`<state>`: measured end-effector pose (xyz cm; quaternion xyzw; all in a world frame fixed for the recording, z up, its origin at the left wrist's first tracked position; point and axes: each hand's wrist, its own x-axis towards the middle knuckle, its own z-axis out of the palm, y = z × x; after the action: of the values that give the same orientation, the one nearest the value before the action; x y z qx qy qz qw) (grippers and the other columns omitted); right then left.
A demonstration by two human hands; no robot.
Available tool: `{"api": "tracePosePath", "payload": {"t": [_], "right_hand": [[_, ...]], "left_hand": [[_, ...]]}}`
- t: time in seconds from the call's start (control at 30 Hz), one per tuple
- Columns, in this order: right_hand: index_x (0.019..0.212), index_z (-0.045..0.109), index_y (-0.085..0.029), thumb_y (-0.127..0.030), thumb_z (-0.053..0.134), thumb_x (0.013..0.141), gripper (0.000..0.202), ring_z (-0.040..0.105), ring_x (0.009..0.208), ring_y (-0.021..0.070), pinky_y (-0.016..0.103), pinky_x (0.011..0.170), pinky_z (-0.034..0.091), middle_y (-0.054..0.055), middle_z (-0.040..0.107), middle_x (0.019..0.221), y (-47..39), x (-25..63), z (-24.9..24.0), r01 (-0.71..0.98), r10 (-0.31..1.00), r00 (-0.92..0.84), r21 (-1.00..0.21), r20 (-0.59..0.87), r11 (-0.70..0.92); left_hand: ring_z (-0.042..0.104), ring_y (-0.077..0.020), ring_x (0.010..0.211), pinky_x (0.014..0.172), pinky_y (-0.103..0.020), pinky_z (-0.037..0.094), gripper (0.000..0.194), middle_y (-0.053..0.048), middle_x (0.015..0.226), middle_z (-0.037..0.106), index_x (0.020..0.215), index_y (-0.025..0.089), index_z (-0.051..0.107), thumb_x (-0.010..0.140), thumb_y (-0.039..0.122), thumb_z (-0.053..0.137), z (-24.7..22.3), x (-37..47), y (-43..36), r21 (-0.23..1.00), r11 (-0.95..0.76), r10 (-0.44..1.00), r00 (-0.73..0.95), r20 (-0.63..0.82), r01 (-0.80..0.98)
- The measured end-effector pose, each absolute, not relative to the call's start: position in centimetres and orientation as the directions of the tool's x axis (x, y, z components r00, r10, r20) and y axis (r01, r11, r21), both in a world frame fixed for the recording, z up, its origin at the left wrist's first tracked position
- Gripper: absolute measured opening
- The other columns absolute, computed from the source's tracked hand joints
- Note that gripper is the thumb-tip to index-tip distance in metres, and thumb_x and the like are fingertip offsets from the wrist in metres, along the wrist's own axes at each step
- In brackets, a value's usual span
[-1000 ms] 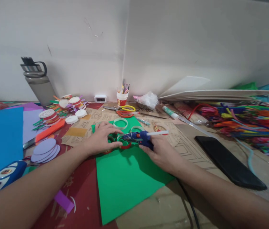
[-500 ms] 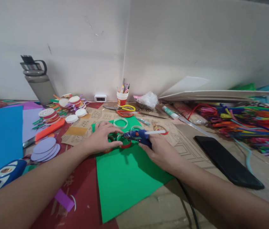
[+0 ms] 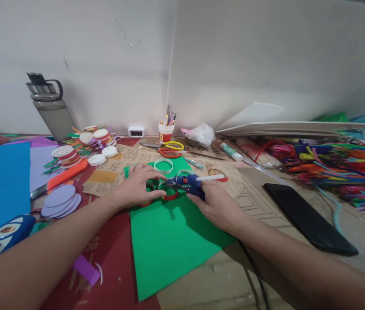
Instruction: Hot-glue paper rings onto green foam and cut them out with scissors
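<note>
Wrapped round the handle of a blue glue gun (image 3: 187,183) is my right hand (image 3: 213,202); a white glue stick juts from the gun's back and its nozzle points left. My left hand (image 3: 141,185) rests on red-sided rings, its thumb and fingers curved around them near the nozzle. One red ring (image 3: 171,196) shows under the gun. Beneath lies a green sheet (image 3: 176,249). Farther back on the sheet stands a white ring (image 3: 163,166), and another pale ring (image 3: 185,172) is partly hidden behind the gun.
A black phone (image 3: 308,217) and pipe cleaners (image 3: 347,163) lie at right. Behind are scissors (image 3: 173,146), a pen cup (image 3: 166,131) and a glue tube (image 3: 231,152). At left are a bottle (image 3: 54,112), an orange cutter (image 3: 67,174), purple discs (image 3: 60,198) and a blue sheet (image 3: 1,185).
The glue gun and my right hand have shifted very slightly to the left. My left hand stays on the rings.
</note>
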<state>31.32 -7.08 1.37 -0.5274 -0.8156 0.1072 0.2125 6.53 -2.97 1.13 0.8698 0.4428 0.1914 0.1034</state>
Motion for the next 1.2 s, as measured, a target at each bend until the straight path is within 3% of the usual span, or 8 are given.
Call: {"api": "tracePosePath", "payload": {"t": [0.93,1.07,1.2], "right_hand": [[0.086,0.062,-0.017,-0.032,0.050,0.092,0.020,0.063,0.078,0.0256,0.036,0.069,0.044,0.012,0.069,0.083,-7.5,31.8,1.5,0.834,0.905,-0.360,-0.357,0.226,0.421],[0.093,0.063,-0.016,-0.031,0.050,0.092,0.020,0.064,0.087,0.0280,0.038,0.075,0.046,0.015,0.071,0.095,-7.4,32.0,1.5,0.811,0.903,-0.363,-0.399,0.231,0.428],[0.088,0.062,-0.017,-0.032,0.051,0.091,0.019,0.064,0.082,0.0266,0.036,0.071,0.045,0.013,0.070,0.088,-7.5,32.1,1.5,0.819,0.907,-0.355,-0.393,0.228,0.419]], "left_hand": [[0.049,-0.0307,0.119,0.105,-0.053,0.031,0.042,-0.007,0.117,0.067,0.111,0.030,0.072,0.079,0.056,0.068,1.5,6.6,-3.0,0.354,-0.580,0.814,0.538,0.219,0.734],[0.049,-0.0294,0.119,0.106,-0.049,0.031,0.043,-0.005,0.119,0.067,0.113,0.030,0.071,0.085,0.060,0.058,2.0,6.4,-2.9,0.392,-0.565,0.824,0.524,0.218,0.726],[0.052,-0.0264,0.116,0.103,-0.044,0.034,0.043,-0.004,0.116,0.069,0.110,0.027,0.071,0.093,0.056,0.044,2.3,6.1,-2.4,0.424,-0.509,0.861,0.439,0.259,0.749]]}}
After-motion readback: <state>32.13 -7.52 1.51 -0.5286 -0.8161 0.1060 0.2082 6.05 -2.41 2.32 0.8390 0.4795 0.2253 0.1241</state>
